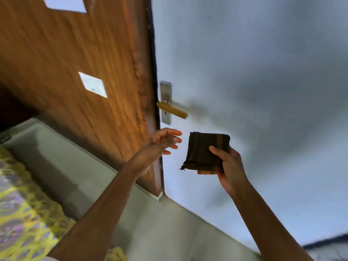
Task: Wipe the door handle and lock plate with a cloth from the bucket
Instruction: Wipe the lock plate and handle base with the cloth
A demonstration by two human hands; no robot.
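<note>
A yellowish lever door handle (172, 109) sticks out from a grey metal lock plate (165, 102) with a keyhole, on the left edge of a pale blue-white door (254, 81). My right hand (227, 164) holds a folded dark brown cloth (204, 150) below and slightly right of the handle, apart from it. My left hand (162, 141) is raised below the lock plate with its fingers spread and empty, just left of the cloth. The bucket is out of view.
A wooden panel (75, 63) with a white switch plate (93, 84) stands left of the door edge. A grey floor (62, 162) and a yellow-purple patterned mat (20, 204) lie at lower left.
</note>
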